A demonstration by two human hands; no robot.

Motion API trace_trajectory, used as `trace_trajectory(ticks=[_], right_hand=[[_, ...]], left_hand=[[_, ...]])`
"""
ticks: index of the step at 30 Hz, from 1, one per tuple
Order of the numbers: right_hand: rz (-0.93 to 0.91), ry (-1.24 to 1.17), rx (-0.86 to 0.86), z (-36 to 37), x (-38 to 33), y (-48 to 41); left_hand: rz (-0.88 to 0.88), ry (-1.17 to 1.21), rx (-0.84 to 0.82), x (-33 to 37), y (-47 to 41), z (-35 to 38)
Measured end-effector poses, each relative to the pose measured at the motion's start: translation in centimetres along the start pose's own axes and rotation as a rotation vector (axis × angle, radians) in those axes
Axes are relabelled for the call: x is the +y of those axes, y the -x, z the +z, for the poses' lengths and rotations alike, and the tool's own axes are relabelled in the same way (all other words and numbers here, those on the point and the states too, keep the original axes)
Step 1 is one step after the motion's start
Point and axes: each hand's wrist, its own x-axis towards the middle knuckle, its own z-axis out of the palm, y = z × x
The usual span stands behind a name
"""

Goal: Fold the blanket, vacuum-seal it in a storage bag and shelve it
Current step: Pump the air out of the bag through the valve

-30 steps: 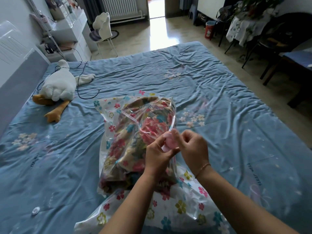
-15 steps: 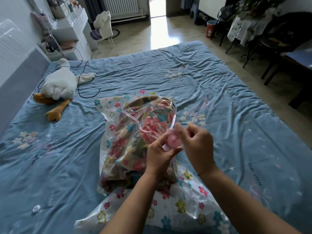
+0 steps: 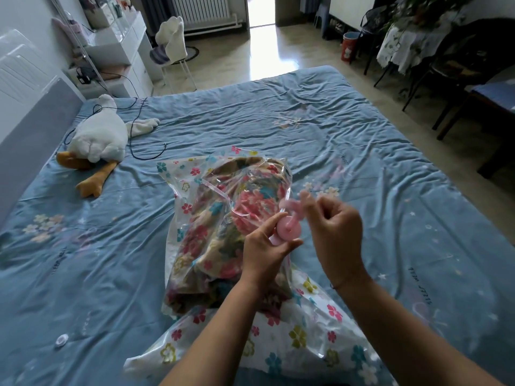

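A clear storage bag (image 3: 192, 174) printed with small flowers lies on the blue bed (image 3: 362, 151). Inside it sits the folded floral blanket (image 3: 217, 240). My left hand (image 3: 264, 252) pinches the bag's round pink valve (image 3: 289, 229) between thumb and fingers and lifts it off the blanket. My right hand (image 3: 331, 229) is just right of the valve, fingers curled, pinching a small pink cap (image 3: 292, 204) that is blurred and held above the valve. The bag's near end (image 3: 278, 344) lies flat under my forearms.
A white plush goose (image 3: 97, 140) and a black cable (image 3: 145, 151) lie at the bed's far left. A small white disc (image 3: 61, 340) rests on the sheet at lower left. White drawers (image 3: 119, 51) and a chair (image 3: 172, 48) stand beyond; dark chairs (image 3: 459, 65) are at right.
My right hand has pulled up and to the right, taking the pink cap off the valve. The valve's round face now shows. My left hand keeps its grip.
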Motion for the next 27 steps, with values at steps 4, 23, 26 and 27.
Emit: trace_trajectory(ticks=[4,23,26,27], right_hand=[[-0.189,-0.204,0.101,-0.5,-3.4,-1.1],[0.081,0.223,-0.126,0.8,3.2,0.4],[0.076,0.194,-0.12,0.6,2.6,-0.1],[0.034,0.089,-0.074,0.5,1.0,-0.5]], left_hand=[[-0.012,-0.013,0.013,-0.4,-0.2,-0.1],[0.003,-0.023,-0.002,-0.4,0.2,0.1],[0.007,-0.015,-0.006,0.0,0.1,-0.1],[0.009,-0.012,-0.002,0.0,-0.1,-0.1]])
